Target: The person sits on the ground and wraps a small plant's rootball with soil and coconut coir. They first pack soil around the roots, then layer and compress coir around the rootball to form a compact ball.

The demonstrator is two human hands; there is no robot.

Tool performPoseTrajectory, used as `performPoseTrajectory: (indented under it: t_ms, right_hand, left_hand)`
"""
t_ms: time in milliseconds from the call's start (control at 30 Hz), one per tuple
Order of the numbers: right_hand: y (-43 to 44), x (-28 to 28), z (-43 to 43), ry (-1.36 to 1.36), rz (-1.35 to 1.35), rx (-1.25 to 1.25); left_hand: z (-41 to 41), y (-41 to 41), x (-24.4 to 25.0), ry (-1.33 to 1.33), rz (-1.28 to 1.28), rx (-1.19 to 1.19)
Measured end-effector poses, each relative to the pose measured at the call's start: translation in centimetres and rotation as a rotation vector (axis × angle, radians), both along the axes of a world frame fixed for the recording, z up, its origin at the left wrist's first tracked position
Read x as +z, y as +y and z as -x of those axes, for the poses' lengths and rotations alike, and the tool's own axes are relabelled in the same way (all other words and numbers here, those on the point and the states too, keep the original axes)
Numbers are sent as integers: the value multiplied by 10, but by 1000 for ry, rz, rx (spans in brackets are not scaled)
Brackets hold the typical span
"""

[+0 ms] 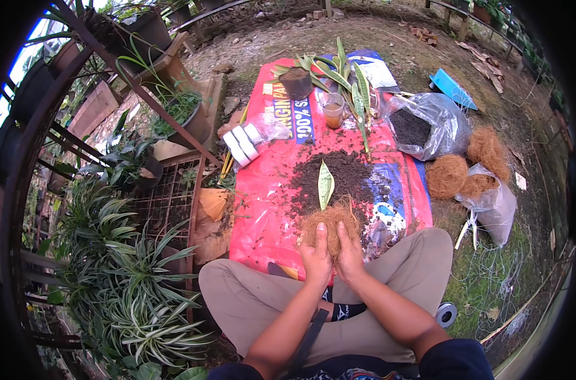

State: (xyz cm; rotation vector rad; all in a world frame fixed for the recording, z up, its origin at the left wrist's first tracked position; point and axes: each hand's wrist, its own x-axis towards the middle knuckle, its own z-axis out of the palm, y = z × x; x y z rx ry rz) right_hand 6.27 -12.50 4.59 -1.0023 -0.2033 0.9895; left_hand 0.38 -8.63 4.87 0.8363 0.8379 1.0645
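Note:
Between my left hand (315,254) and my right hand (350,251) is a ball of brown coconut fibre (329,222), cupped from both sides with the thumbs on top. A variegated snake plant leaf (326,185) stands upright out of the fibre, its tip pointing away from me. My fingers beneath the ball are hidden. Just beyond, loose dark soil (311,175) lies spread on a red plastic sack (264,199). Farther off on the sack are a plastic cup of brown liquid (333,111), a black pot of soil (295,84) and several snake plant leaves (359,90).
Right of the sack are an open plastic bag of soil (411,127), coconut fibre balls (446,176), white-handled pliers or cutters (469,229), a blue scoop (451,89) and tangled line (497,280). White tape rolls (241,145) lie at the left, near a metal rack (164,194) and potted plants (145,285).

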Motion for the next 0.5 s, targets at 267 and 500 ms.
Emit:
performPoseTrajectory:
  t_ms: [267,500]
  right_hand:
    - [0,35,-2,-452,11,-189]
    - [-6,29,-10,-934,-67,-158]
  left_hand:
    - [-3,-18,16,-159,96,-100]
    - [-3,-16,26,-187,137,-93]
